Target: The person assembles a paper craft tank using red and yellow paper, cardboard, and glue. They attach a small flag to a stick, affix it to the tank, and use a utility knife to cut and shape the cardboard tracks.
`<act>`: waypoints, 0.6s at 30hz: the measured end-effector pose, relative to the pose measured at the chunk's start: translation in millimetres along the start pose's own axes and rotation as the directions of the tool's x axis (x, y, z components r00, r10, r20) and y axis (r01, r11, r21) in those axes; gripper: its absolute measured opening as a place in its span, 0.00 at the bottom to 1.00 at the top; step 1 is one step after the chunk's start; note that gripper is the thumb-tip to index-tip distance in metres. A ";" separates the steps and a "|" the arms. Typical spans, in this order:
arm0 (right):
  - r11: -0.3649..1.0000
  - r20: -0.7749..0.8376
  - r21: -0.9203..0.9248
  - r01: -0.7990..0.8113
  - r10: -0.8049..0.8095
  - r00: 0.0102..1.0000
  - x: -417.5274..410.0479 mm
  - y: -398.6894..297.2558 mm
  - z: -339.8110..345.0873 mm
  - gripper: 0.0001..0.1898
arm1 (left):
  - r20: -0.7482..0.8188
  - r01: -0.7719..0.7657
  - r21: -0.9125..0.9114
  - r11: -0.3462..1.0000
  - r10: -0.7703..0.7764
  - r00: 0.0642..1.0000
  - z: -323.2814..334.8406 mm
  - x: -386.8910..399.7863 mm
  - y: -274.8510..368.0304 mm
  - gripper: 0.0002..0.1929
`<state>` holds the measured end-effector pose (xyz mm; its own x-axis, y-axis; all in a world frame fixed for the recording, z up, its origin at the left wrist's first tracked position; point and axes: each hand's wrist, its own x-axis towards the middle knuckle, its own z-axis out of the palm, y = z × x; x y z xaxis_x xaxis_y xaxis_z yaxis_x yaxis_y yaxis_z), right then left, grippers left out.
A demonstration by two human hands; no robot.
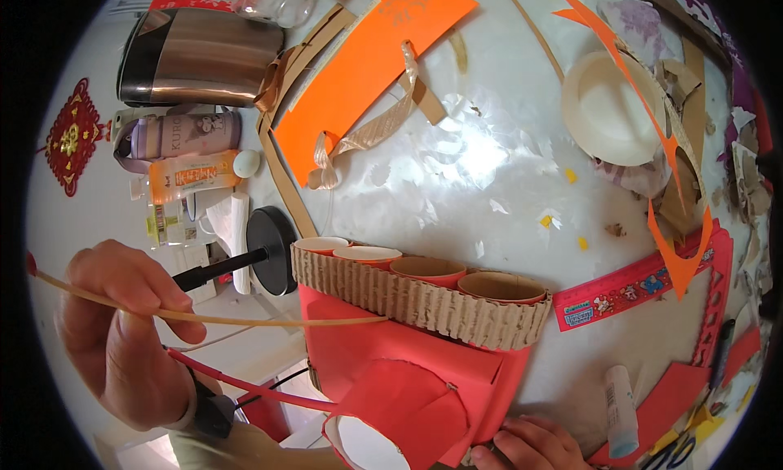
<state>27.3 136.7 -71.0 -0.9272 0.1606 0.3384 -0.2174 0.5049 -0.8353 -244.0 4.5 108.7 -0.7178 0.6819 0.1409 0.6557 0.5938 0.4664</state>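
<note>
My left hand [131, 335], with a dark band at its wrist, pinches a thin wooden stick [244, 319] between thumb and fingers. One end of the stick has a red tip; the other meets the corrugated cardboard band [422, 298] on a red paper-covered model [348, 341]. Several paper tubes [428, 267] stand in a row behind that band. A red cylinder [404, 402] with a white end sits on the model, and a thin red rod [257, 387] runs out from it. My right hand [526, 445], partly cut off below, has its fingers curled against the model's lower edge.
Orange card [367, 78] with a ribbon [379, 127] lies beyond. A white bowl [612, 109], pink ruler [636, 286], glue stick [621, 409] and scissors [673, 451] are at right. A kettle [208, 57], bottles [192, 176] and a black round-based stand [269, 249] are at left.
</note>
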 end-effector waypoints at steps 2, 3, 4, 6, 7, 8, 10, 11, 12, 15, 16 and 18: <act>1.000 0.001 -0.001 0.000 0.000 1.000 -0.4 -0.5 -0.2 0.15 | 0.015 0.018 0.023 1.000 -0.018 1.000 -0.2 2.6 2.0 0.09; 1.000 -0.001 -0.005 0.000 0.000 1.000 -0.3 -0.3 -0.1 0.15 | 0.027 0.030 0.026 0.999 -0.031 0.999 -0.3 5.5 3.0 0.10; 1.000 0.000 -0.006 0.000 0.000 1.000 -0.1 -0.3 -0.3 0.15 | 0.036 0.039 0.026 0.999 -0.040 0.999 -0.2 7.8 3.8 0.10; 1.000 0.004 -0.010 0.002 -0.002 1.000 0.1 -0.1 -0.8 0.15 | 0.051 0.055 0.026 0.998 -0.056 0.997 0.3 11.0 5.6 0.10; 1.000 0.003 -0.015 0.004 -0.004 1.000 0.1 0.0 -0.8 0.15 | 0.058 0.072 0.014 0.997 -0.073 0.996 1.9 12.2 6.1 0.10; 1.000 0.002 -0.021 0.007 -0.007 1.000 0.2 0.0 -0.6 0.15 | 0.064 0.088 0.001 0.996 -0.088 0.994 3.6 13.5 6.7 0.10; 1.000 -0.003 -0.026 0.011 -0.011 1.000 -0.3 -0.9 0.5 0.15 | 0.078 0.142 -0.044 0.989 -0.138 0.987 9.6 14.5 8.4 0.10; 1.000 -0.007 -0.026 0.011 -0.011 1.000 -0.7 -1.7 1.3 0.15 | 0.066 0.133 -0.051 0.990 -0.130 0.989 11.2 13.1 8.5 0.10; 1.000 -0.011 -0.022 0.010 -0.010 1.000 -0.6 -1.4 1.6 0.15 | 0.056 0.125 -0.056 0.991 -0.122 0.991 13.8 13.0 8.1 0.11; 1.000 -0.012 -0.018 0.002 -0.002 1.000 0.2 -1.4 1.1 0.15 | 0.004 0.065 -0.036 0.997 -0.065 0.998 17.5 6.3 11.2 0.10; 1.000 -0.010 -0.027 0.004 -0.004 1.000 0.5 -1.2 0.5 0.15 | -0.005 0.040 -0.031 0.999 -0.040 0.999 16.6 1.6 11.8 0.10; 0.999 -0.006 -0.044 0.011 -0.011 1.000 0.9 -0.7 -0.7 0.16 | -0.013 -0.027 -0.055 0.998 0.026 1.000 13.3 -6.4 10.8 0.08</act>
<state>26.8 137.0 -69.8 -0.9229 0.1604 0.3501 -0.2137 0.5432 -0.8119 -229.2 12.2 101.2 -0.7034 0.6915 0.1647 0.6610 0.5510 0.5094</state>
